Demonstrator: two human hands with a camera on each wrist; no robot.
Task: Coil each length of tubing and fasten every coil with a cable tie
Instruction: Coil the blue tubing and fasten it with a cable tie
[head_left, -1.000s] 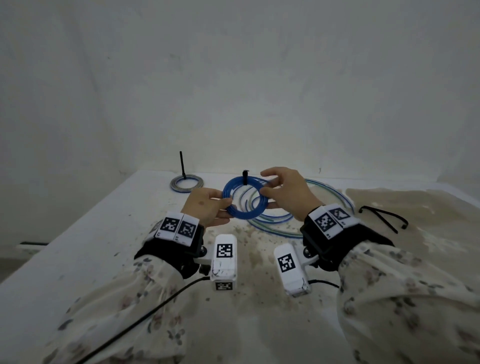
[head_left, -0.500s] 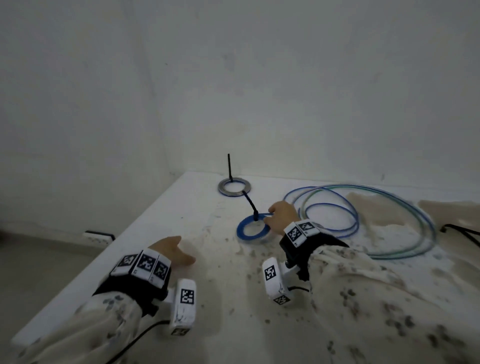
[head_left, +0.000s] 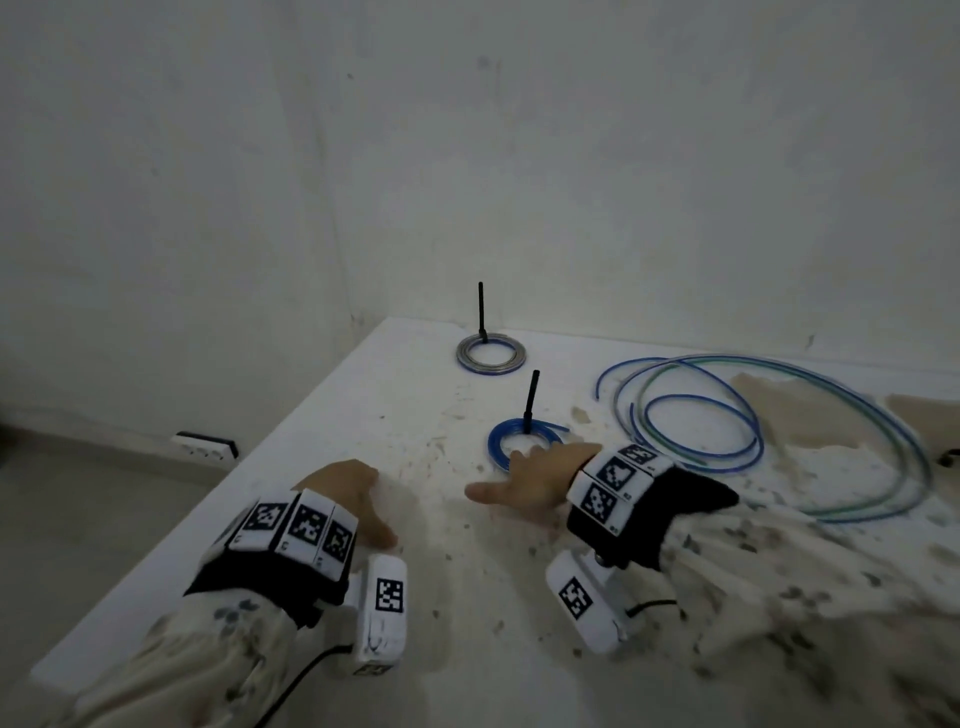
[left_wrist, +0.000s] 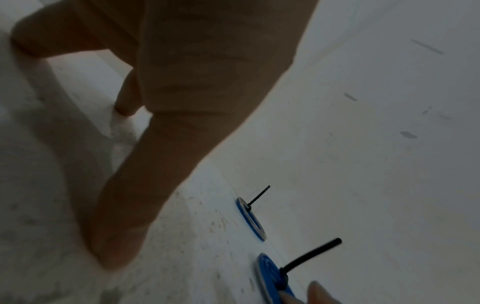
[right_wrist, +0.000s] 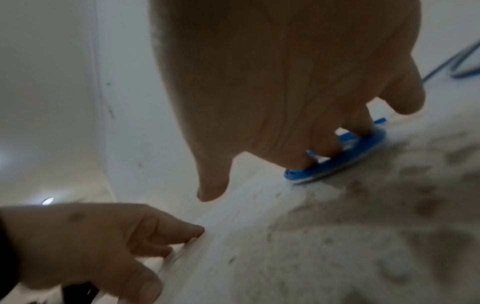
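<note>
A right hand rests spread, straight fingers on a tied blue coil lying on the white table; the left hand hovers relaxed and empty; best release it flat.

Stained white table in corner, bare white walls.

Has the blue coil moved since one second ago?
Yes. The blue coil went down from the air, between both hands, onto the table, in front of the grey coil. The right hand's fingers touch it.
</note>
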